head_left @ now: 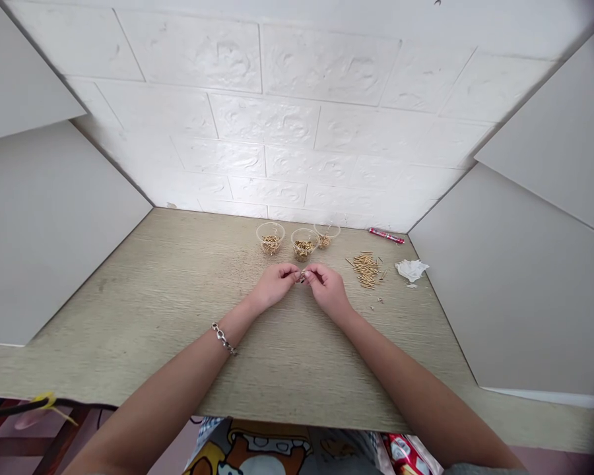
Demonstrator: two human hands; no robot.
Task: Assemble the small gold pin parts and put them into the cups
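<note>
My left hand point(276, 285) and my right hand point(325, 289) meet over the middle of the table, fingertips pinched close together. Between them is a small metallic piece point(302, 276), too small to name and partly hidden by the fingers. Both hands are closed on it. Just beyond them stand a clear plastic cup point(304, 236) of gold-coloured small parts and, to its left, another clear cup point(270, 231) with similar parts. A third clear cup point(327, 227) behind holds a smaller amount of coppery bits. To the right of my right hand lies a pile of thin gold-coloured pins point(367, 269).
Tiny bits point(247, 267) are scattered on the wooden table point(297, 369) left of my hands. Crumpled white tissue point(412, 270) and a red tube-shaped packet point(387, 235) lie at the right. A white brick-pattern wall point(287, 125) and grey side panels point(539, 284) enclose the table.
</note>
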